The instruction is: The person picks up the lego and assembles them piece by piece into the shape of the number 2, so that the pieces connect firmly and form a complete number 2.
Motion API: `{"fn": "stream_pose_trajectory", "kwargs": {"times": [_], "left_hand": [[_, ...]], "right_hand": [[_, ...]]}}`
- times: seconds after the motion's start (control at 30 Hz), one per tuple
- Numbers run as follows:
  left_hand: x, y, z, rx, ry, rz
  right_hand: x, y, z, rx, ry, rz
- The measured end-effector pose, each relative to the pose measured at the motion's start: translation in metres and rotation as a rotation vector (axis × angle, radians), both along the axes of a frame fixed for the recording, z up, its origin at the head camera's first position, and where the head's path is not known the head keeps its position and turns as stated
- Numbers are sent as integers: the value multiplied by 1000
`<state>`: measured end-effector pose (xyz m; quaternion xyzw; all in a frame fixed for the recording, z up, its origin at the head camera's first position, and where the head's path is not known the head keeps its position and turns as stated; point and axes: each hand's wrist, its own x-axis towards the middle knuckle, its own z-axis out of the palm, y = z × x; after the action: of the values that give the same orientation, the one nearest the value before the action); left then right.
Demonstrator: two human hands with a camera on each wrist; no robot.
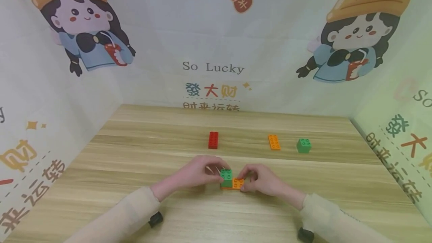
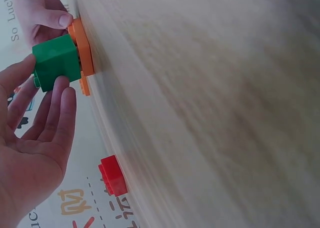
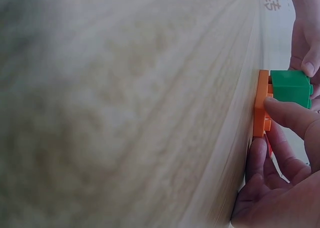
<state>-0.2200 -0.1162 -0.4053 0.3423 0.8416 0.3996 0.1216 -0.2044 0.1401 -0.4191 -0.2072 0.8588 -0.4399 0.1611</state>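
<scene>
A green block (image 1: 225, 178) with studs on top sits over the left half of a flat orange brick (image 1: 238, 183) on the table. My left hand (image 1: 203, 170) pinches the green block between thumb and fingers, as the left wrist view also shows. With thumb and fingers, my right hand (image 1: 264, 179) grips the right end of the orange brick. In the right wrist view the green block (image 3: 291, 86) stands on the studs of the orange brick (image 3: 260, 108), at its end away from the right hand.
Farther back on the wooden table (image 1: 162, 130) lie a red brick (image 1: 213, 140), a second flat orange brick (image 1: 274, 142) and another green block (image 1: 304, 145). A printed cloth (image 1: 152, 48) hangs behind and at both sides of the table.
</scene>
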Motion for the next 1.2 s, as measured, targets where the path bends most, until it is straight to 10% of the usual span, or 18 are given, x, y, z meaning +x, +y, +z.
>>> {"fn": "stream_pose_trajectory", "kwargs": {"times": [1.2], "left_hand": [[-9, 8, 7, -128, -58, -4]], "right_hand": [[-3, 0, -1, 27, -23, 8]]}}
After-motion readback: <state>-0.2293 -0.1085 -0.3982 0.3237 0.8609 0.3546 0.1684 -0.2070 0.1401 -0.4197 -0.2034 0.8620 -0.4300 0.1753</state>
